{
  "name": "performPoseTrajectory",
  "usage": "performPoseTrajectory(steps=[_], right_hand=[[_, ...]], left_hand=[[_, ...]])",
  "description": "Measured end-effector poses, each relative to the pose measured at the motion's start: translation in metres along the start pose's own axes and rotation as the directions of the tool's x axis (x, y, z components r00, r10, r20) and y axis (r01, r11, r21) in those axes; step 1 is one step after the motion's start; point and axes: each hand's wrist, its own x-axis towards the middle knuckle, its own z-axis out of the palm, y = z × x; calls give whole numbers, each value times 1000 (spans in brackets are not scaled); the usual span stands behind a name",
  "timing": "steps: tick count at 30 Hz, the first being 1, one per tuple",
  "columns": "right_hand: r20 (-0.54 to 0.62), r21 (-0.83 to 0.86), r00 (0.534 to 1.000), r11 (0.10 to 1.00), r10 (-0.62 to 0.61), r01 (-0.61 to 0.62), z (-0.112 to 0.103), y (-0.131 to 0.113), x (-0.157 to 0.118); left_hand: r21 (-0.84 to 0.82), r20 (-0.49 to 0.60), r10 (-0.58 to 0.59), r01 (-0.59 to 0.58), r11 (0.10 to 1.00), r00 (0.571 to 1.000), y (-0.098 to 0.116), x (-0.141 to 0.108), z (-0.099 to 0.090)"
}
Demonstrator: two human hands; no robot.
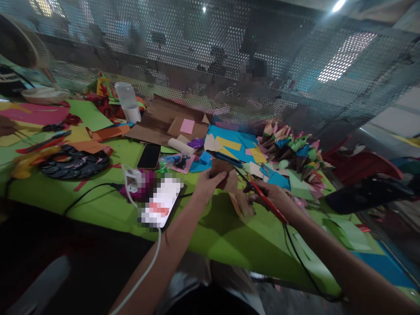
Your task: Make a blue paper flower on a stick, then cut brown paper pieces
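Near the middle of the table, my left hand [208,186] pinches a piece of brown paper [224,169] between thumb and fingers. My right hand [274,199] is closed around red-handled scissors [267,202]. Their dark blades point up and left, close to the paper's right edge; whether they are cutting it I cannot tell. A lighter, folded part of the paper hangs down by my right fingers. To the left of my left forearm lies a lit phone [162,203] with a white cable.
Paper flowers [295,148] stand at the back right, before a perforated metal screen [183,57]. Brown sheets [147,120], a dark phone [149,156], a clear bottle [127,103] and a black coiled ring [74,162] lie or stand leftward. A black cord [298,253] crosses the front right.
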Motion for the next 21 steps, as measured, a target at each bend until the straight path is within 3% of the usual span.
performPoseTrajectory(steps=[14,21], right_hand=[[-12,30,999,998,52,-52,0,-9,-3],[-52,-3,998,1000,26,-26,-6,6,5]], left_hand=[[23,-7,-13,13,1000,1000,1,-1,0],[37,-26,12,-12,999,1000,-1,2,0]])
